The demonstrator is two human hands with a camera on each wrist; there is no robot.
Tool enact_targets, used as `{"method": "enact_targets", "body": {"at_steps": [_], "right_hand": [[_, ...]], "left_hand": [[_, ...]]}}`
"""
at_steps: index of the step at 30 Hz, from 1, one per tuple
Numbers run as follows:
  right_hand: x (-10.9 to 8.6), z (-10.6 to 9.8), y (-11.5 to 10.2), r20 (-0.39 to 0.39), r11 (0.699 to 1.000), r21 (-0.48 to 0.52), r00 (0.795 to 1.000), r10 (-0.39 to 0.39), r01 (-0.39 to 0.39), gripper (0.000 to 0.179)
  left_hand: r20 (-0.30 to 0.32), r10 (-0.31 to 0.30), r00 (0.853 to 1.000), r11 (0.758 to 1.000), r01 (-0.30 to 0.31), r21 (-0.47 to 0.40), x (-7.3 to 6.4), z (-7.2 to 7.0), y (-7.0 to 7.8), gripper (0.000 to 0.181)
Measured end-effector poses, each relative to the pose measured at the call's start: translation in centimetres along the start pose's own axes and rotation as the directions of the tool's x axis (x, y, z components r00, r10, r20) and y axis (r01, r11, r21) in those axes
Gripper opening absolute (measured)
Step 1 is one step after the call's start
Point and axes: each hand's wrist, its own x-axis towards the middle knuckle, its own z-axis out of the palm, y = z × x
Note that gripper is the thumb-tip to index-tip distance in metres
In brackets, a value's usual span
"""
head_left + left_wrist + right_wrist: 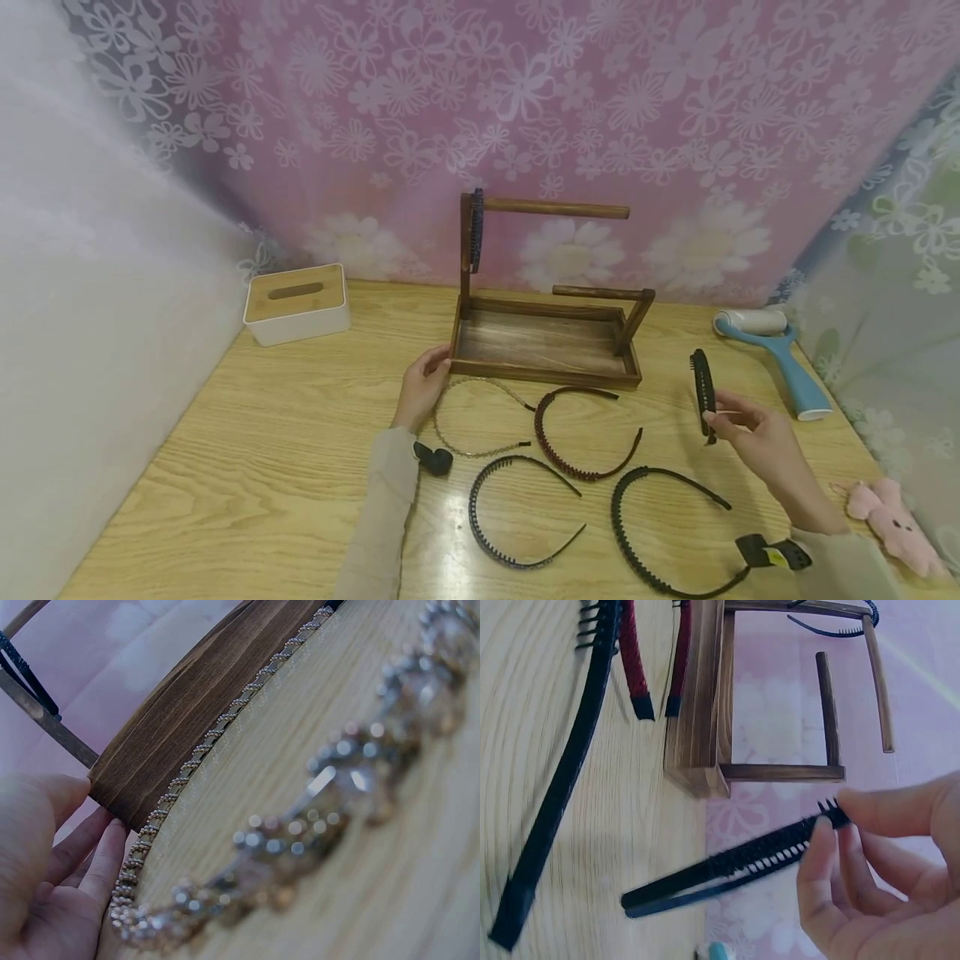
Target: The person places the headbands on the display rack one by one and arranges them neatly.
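Note:
A dark wooden headband rack (546,372) has a tray base, a tall upper bar at the left and a shorter bar at the right. My left hand (422,387) grips its front left corner, thumb and fingers at the wood (169,712) in the left wrist view. On the right, my right hand (761,442) pinches a black toothed headband (703,392) and holds it up off the table. The right wrist view shows thumb and fingers at the toothed middle of that headband (735,859), its ends pointing away. A dark blue headband (477,233) hangs on the upper bar beside the post.
Before the rack lie a beaded headband (480,454), a dark red one (551,450), a dark blue one (474,517) and a black one (618,533). A tissue box (300,317) stands left; a lint roller (795,375) and pink plush toy (896,529) lie right.

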Motion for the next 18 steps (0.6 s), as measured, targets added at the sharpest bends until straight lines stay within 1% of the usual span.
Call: {"method": "enact_targets", "body": {"at_steps": [3,5,8,11,13,18], "right_hand": [[0.3,0.1,0.0,-0.036,0.998,0.059,0.999,0.030,-0.028,0.063],[0.6,0.1,0.0,-0.066,0.994,0.108,0.997,0.032,-0.025,0.064],[1.0,0.1,-0.3,-0.106,0.986,0.165,0.994,0.020,-0.002,0.066],[1.5,0.0,-0.8,-0.138,0.981,0.190,0.990,0.002,0.025,0.067],[1.9,0.0,-1.3,-0.156,0.978,0.202,0.988,-0.016,0.048,0.065],[3.1,0.0,-2.9,-0.188,0.958,0.262,0.980,-0.069,0.117,0.062]], "left_hand": [[0.004,0.002,1.000,1.000,-0.002,0.007,-0.1,0.0,0.0,0.035],[0.005,-0.001,1.000,1.000,0.001,0.007,-0.1,0.0,0.0,0.035],[0.004,-0.016,1.000,1.000,0.016,0.008,-0.1,0.1,0.0,0.035],[0.003,-0.029,1.000,1.000,0.029,0.006,0.0,0.1,0.0,0.035],[0.003,-0.025,1.000,1.000,0.025,0.010,0.0,0.0,0.1,0.034],[0.004,-0.014,1.000,1.000,0.014,0.011,0.0,0.0,0.1,0.035]]}}
